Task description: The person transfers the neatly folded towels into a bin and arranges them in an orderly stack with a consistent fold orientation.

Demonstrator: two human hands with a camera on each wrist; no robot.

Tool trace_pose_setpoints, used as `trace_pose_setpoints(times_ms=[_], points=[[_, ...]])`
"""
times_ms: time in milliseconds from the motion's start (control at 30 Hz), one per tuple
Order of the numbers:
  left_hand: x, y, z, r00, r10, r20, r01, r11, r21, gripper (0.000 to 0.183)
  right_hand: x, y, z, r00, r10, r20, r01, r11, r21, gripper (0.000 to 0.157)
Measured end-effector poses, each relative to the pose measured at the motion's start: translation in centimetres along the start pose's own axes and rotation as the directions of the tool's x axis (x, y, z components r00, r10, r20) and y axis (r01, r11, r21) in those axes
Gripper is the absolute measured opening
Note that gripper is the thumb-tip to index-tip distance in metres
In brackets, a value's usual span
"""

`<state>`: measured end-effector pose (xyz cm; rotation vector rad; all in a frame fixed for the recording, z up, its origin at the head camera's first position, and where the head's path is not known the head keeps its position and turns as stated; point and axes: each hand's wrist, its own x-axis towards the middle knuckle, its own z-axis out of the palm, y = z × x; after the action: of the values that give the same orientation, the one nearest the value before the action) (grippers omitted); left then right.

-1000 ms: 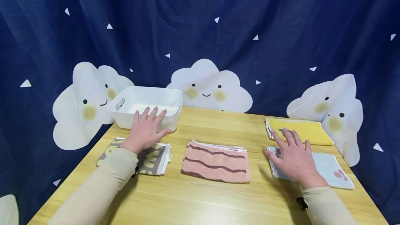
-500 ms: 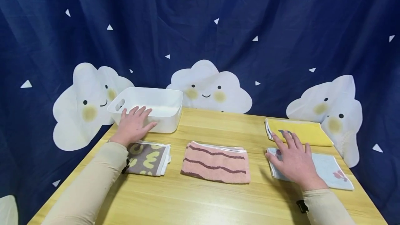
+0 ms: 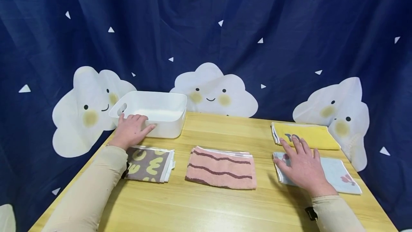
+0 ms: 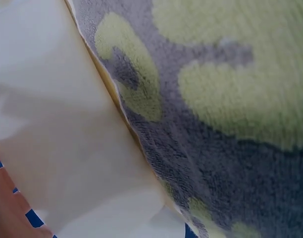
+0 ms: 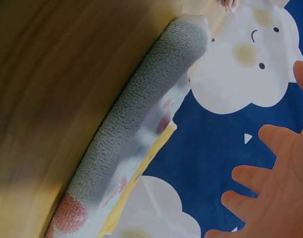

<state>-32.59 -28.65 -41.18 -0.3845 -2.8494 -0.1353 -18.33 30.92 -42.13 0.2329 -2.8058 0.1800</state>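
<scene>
In the head view my left hand (image 3: 130, 131) is at the near left rim of a white plastic bin (image 3: 164, 128), fingertips at the rim's height and thumb out along its outer wall. Whether it touches the bin cannot be made out. Below its wrist lies a folded grey-brown towel with yellow-green letters (image 3: 149, 165), which fills much of the left wrist view. My right hand (image 3: 305, 169) hovers with spread fingers over a folded pale blue towel (image 3: 338, 174). The right wrist view shows these fingers (image 5: 250, 178) holding nothing.
A folded pink towel with dark wavy stripes (image 3: 220, 169) lies mid-table. Behind the blue towel lies a folded yellow towel (image 3: 312, 135). The wooden table (image 3: 206, 210) ends at a dark blue curtain (image 3: 206, 20) with cloud prints.
My left hand has moved left and lowered to the bin's near rim, uncovering more of the grey-brown towel. The right hand has stayed almost still.
</scene>
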Motion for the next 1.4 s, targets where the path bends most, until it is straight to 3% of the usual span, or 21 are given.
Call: trace_pose_setpoints(times_ms=[433, 700, 933, 1100, 1400], points=[[0.4, -0.3, 0.1, 1.000, 0.003, 0.026, -0.004, 1.000, 0.011, 0.067, -0.2, -0.1, 0.2, 1.000, 0.012, 0.018, -0.012, 1.000, 0.009, 0.077], [0.8, -1.1, 0.1, 0.998, 0.059, 0.011, -0.059, 0.998, -0.016, 0.047, -0.2, -0.1, 0.2, 1.000, 0.018, 0.015, -0.018, 1.000, 0.013, 0.077], [1.1, -1.4, -0.1, 0.992, 0.124, 0.038, -0.123, 0.992, -0.026, 0.037, -0.2, -0.2, 0.1, 1.000, 0.014, 0.021, -0.015, 1.000, 0.013, 0.078], [1.7, -0.6, 0.2, 0.984, 0.176, 0.034, -0.174, 0.983, -0.053, 0.037, -0.2, -0.4, 0.1, 1.000, 0.004, 0.018, -0.004, 1.000, 0.012, 0.078], [2.5, 2.8, -0.2, 0.965, 0.251, 0.074, -0.247, 0.968, -0.053, 0.032, 0.0, -0.7, -0.1, 0.999, 0.012, 0.039, -0.013, 1.000, 0.008, 0.078]])
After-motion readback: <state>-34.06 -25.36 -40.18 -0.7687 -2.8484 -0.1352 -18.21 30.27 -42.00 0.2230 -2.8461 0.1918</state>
